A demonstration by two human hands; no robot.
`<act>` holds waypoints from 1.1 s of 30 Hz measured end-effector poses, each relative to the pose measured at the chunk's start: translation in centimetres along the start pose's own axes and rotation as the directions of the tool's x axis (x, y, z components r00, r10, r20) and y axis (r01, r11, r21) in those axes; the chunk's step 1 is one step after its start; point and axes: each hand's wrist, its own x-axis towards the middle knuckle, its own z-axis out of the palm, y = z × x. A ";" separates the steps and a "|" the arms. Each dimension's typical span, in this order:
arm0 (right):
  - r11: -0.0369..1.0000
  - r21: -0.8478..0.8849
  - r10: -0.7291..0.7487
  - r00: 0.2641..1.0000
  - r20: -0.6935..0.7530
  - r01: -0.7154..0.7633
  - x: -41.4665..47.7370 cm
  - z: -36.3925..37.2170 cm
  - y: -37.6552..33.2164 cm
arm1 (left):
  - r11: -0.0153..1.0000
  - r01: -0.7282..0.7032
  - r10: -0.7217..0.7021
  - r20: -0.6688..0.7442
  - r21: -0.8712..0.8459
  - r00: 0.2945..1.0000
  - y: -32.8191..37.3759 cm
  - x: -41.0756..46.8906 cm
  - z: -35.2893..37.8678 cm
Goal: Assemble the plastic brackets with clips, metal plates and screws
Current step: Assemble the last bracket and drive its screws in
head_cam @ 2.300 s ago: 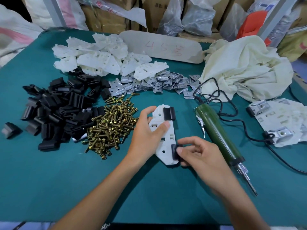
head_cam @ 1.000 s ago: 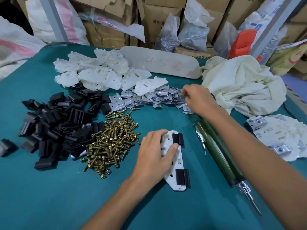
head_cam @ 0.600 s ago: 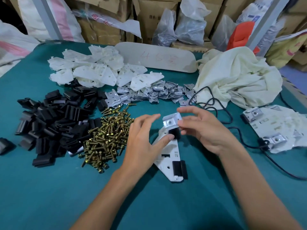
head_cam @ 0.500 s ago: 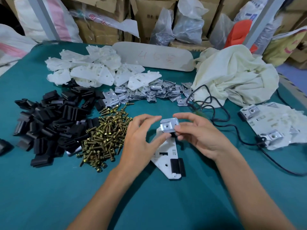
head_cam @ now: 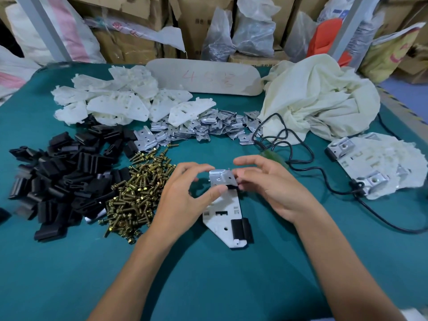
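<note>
A white plastic bracket (head_cam: 225,210) lies on the green table in front of me with a black clip (head_cam: 240,229) on its near end. A small metal plate (head_cam: 221,177) sits over the bracket's far end, on top of a second black clip. My left hand (head_cam: 183,200) pinches the plate's left side with thumb and fingers. My right hand (head_cam: 268,184) holds its right side with the fingertips. Loose stock lies beyond: white brackets (head_cam: 115,98), metal plates (head_cam: 201,128), black clips (head_cam: 62,172) and brass screws (head_cam: 139,193).
A green electric screwdriver (head_cam: 274,157) with a black cord (head_cam: 324,186) lies mostly hidden behind my right hand. Finished brackets (head_cam: 372,165) are stacked at the right. A cream cloth (head_cam: 319,98) and a flat beige board (head_cam: 203,77) sit at the back, before boxes and bags.
My right hand reached to the metal plate pile, took a plate and brought it over the bracket's far clip. My left hand shifted from pressing the bracket to pinching the plate.
</note>
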 end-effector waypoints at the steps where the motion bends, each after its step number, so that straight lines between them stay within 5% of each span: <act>1: 0.994 -0.102 -0.054 0.996 -0.072 0.047 0.1 0.0 0.2 | 1.000 0.024 -0.023 -0.008 0.008 1.000 -0.1 0.0 0.0; 6: 0.832 -0.541 -0.267 0.943 -0.196 0.123 0.3 0.7 1.1 | 0.994 0.091 -0.091 0.007 0.067 0.996 -0.4 -0.1 0.7; 11: 0.715 -0.697 -0.216 0.965 -0.149 0.052 0.6 1.3 2.1 | 0.987 0.119 -0.125 0.044 0.112 0.991 -0.2 0.2 1.1; 18: 0.820 -0.570 -0.185 0.969 -0.163 0.061 1.0 1.4 2.5 | 0.982 0.140 -0.150 0.075 0.124 0.986 -0.1 0.1 1.1; 22: 0.962 -0.266 -0.122 0.972 -0.199 0.066 1.3 1.4 2.6 | 0.986 0.136 -0.144 0.082 0.098 0.986 -0.2 -0.1 0.9; 27: 0.997 -0.052 -0.061 0.990 -0.131 0.054 0.9 1.0 2.4 | 0.991 0.126 -0.129 0.080 0.039 0.988 -0.3 -0.1 1.0; 33: 0.987 0.108 -0.099 0.981 -0.168 0.118 0.6 1.5 1.9 | 0.910 0.299 -0.262 0.163 -0.287 0.951 0.4 -0.2 1.3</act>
